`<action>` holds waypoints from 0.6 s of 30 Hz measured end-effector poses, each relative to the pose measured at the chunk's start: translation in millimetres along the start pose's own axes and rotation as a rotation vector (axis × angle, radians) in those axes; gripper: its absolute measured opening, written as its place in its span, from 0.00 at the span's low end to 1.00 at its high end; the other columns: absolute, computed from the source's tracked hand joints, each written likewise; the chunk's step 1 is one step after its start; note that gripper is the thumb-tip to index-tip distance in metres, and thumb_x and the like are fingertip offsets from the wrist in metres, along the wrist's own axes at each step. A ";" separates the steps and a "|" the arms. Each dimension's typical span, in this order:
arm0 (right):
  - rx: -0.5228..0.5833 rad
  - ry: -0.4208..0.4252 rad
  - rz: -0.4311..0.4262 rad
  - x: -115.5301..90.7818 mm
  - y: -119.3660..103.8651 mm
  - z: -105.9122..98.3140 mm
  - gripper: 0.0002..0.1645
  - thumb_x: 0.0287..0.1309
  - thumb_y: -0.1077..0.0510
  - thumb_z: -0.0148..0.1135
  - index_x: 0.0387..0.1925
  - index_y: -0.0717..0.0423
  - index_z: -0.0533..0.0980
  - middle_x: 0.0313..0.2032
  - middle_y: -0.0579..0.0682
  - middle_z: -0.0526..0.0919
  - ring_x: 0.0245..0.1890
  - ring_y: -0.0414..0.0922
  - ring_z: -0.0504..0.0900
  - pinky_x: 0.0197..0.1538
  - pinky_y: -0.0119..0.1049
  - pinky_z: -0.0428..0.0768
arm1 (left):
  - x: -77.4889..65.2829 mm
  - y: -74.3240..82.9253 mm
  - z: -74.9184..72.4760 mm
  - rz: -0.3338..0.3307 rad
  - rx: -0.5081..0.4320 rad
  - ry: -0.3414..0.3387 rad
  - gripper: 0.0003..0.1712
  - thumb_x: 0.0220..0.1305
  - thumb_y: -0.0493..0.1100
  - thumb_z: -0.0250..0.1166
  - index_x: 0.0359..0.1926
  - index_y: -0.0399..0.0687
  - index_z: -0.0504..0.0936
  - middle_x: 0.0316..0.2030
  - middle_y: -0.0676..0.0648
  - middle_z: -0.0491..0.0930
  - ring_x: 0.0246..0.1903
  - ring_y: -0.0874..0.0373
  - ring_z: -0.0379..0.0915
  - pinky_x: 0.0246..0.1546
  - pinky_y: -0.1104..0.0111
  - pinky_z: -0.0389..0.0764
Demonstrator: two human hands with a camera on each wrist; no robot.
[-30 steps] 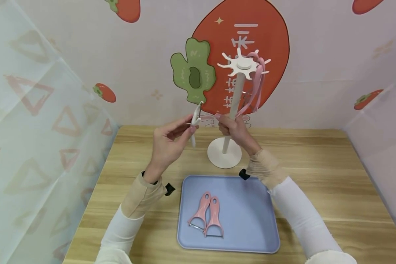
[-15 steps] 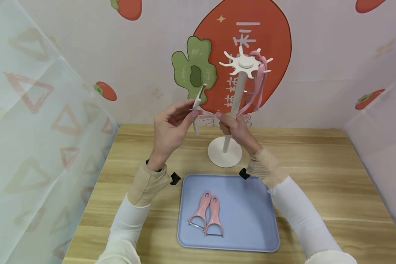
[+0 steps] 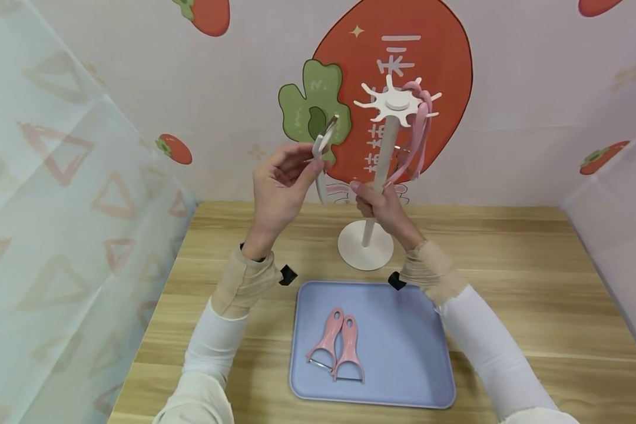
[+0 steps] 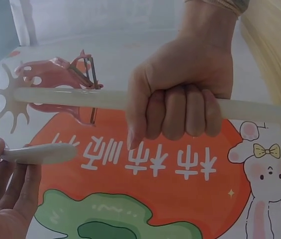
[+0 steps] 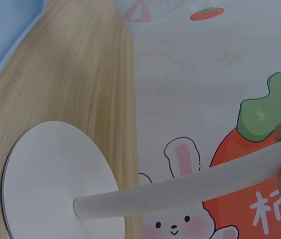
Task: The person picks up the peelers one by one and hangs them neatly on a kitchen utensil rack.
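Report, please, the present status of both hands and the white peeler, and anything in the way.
Left hand pinching white peeler, apart from stand pole. Right hand gripping that pole. Pink peelers hanging at right; left-side hooks look unblocked.

The tray [image 3: 403, 341] is set on the near part of the table [image 3: 540, 282], two peelers [image 3: 349, 338] laid in its left half. The stand [image 3: 385, 153] is placed behind, more peelers [image 3: 419, 132] hung on its right; another peeler [image 3: 318, 147] is held to its left.
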State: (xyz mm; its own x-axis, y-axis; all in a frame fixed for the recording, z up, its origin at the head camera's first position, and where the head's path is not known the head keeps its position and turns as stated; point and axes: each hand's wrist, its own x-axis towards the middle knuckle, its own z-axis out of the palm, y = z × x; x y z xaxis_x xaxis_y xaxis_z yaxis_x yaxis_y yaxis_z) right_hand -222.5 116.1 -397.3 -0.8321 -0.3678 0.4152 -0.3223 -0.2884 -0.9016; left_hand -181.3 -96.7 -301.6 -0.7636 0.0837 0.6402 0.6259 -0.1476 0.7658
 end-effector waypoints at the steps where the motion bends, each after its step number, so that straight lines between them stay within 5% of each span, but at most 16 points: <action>1: 0.003 -0.001 -0.001 -0.1 0.0 0.0 0.34 0.72 0.54 0.57 0.10 0.57 0.59 0.09 0.47 0.56 0.09 0.44 0.52 0.16 0.38 0.47 | 1.9 0.6 0.4 0.004 -0.001 -0.005 0.16 0.64 0.28 0.68 0.51 0.23 0.80 0.42 0.26 0.85 0.40 0.48 0.89 0.44 0.62 0.87; 12: -0.008 0.003 0.001 -2.3 -0.3 -0.6 0.34 0.73 0.55 0.55 0.09 0.57 0.59 0.09 0.47 0.55 0.09 0.44 0.52 0.15 0.38 0.48 | 26.2 -7.3 6.8 0.022 -0.010 -0.001 0.17 0.65 0.30 0.68 0.53 0.24 0.80 0.44 0.35 0.87 0.40 0.48 0.89 0.46 0.59 0.87; 18: -0.002 0.006 -0.007 -0.6 0.0 0.9 0.34 0.72 0.54 0.56 0.10 0.57 0.59 0.09 0.47 0.56 0.08 0.44 0.52 0.15 0.38 0.48 | 39.0 -9.7 8.6 0.008 -0.042 -0.007 0.17 0.66 0.30 0.67 0.53 0.25 0.80 0.48 0.30 0.86 0.40 0.41 0.87 0.48 0.58 0.86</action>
State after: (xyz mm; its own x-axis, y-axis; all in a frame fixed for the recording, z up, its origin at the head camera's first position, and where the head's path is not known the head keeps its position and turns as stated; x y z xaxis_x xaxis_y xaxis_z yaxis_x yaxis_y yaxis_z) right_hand -221.6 115.5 -397.5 -0.8325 -0.3606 0.4206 -0.3291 -0.2889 -0.8990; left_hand -215.9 -83.5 -283.5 -0.7577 0.0893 0.6465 0.6242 -0.1899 0.7578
